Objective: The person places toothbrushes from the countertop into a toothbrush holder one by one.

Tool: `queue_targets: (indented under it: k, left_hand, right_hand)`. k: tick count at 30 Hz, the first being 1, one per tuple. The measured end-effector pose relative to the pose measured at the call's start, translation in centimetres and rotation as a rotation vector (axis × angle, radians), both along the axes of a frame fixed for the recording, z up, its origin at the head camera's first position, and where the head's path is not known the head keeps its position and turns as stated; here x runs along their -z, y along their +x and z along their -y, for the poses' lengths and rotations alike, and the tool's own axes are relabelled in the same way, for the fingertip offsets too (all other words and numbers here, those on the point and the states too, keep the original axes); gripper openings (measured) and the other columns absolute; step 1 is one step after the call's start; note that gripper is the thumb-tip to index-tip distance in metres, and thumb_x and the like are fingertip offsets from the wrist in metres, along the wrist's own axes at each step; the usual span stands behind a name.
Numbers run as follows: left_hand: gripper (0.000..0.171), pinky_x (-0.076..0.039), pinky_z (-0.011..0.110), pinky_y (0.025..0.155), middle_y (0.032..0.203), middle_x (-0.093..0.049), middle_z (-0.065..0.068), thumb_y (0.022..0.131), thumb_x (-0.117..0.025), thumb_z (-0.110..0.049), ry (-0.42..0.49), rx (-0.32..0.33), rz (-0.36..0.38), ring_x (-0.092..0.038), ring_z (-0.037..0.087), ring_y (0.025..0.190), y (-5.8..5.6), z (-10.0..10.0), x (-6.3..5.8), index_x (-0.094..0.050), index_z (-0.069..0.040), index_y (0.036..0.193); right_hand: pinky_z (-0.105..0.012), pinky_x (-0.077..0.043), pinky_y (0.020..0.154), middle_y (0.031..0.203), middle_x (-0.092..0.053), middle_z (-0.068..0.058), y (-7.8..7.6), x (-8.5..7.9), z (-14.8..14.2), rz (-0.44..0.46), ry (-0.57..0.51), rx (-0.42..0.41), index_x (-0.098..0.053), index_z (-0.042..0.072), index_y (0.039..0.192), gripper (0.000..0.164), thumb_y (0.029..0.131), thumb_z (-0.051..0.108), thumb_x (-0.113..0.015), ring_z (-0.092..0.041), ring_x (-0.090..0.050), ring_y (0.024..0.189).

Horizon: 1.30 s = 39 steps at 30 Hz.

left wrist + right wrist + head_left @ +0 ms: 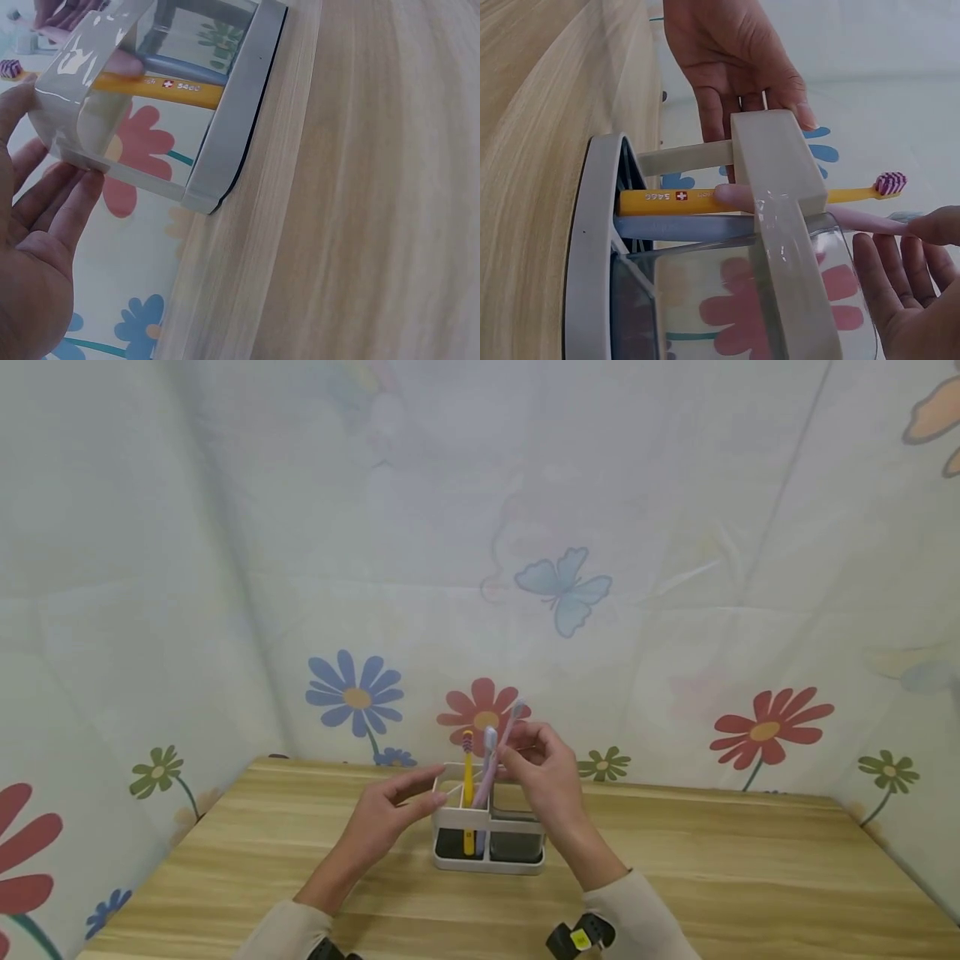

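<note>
A white toothbrush holder (489, 866) stands upright on the table. My left hand (381, 814) steadies its left side, thumb at the front of the upper rim and fingers behind. In the left compartment are a yellow toothbrush (468, 785) with purple bristles and a light blue toothbrush (682, 227). Between the thumb and fingers of my right hand (549, 777) is a pink toothbrush (866, 222), pinched near its head. Its handle end is down inside the holder's upper frame, leaning left, above the base in the right wrist view.
A clear cup (516, 843) sits in the holder's right compartment. The wooden table (705, 860) reaches out on both sides. Behind its far edge hangs a pale curtain (660, 635) printed with flowers and a butterfly.
</note>
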<state>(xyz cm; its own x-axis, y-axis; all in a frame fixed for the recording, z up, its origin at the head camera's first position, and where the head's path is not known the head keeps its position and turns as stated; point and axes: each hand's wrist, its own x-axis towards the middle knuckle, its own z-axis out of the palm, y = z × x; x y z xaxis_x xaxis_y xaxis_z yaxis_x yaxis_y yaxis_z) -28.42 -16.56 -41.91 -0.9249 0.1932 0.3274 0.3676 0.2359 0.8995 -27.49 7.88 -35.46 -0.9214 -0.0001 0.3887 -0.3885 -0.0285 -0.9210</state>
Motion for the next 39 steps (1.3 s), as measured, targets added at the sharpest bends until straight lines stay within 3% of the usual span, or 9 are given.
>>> queue_targets:
  k: [20,28,39]
  left_hand:
    - [0.046,-0.053,0.044,0.108,0.143,-0.067,0.003,0.098,-0.080,-0.031,-0.002,0.003,-0.007,-0.062,0.026,0.132,-0.07,-0.07,-0.10,-0.071,-0.018,0.141]
    - [0.046,-0.054,0.042,0.107,0.143,-0.067,0.004,0.098,-0.080,-0.029,-0.001,0.006,-0.013,-0.062,0.026,0.132,0.11,-0.09,-0.02,-0.071,-0.016,0.141]
    - [0.046,-0.051,0.048,0.110,0.143,-0.067,0.003,0.098,-0.080,-0.031,-0.010,0.000,-0.006,-0.062,0.026,0.132,0.05,-0.18,-0.14,-0.071,-0.018,0.141]
  right_hand:
    - [-0.027,-0.061,0.078,0.101,-0.067,-0.009,0.16,0.68,-0.07,-0.072,0.289,-0.010,-0.067,0.001,0.115,0.020,0.097,0.002,-0.075,-0.023,-0.065,0.090]
    - [-0.034,-0.059,0.085,0.099,-0.068,-0.004,0.25,0.91,0.08,-0.106,0.392,0.003,-0.068,0.004,0.111,0.017,0.096,0.002,-0.077,-0.020,-0.065,0.090]
    - [-0.039,-0.061,0.088,0.099,-0.067,-0.003,0.51,0.57,-0.13,-0.090,0.465,-0.025,-0.067,0.004,0.109,0.017,0.095,0.000,-0.077,-0.020,-0.066,0.090]
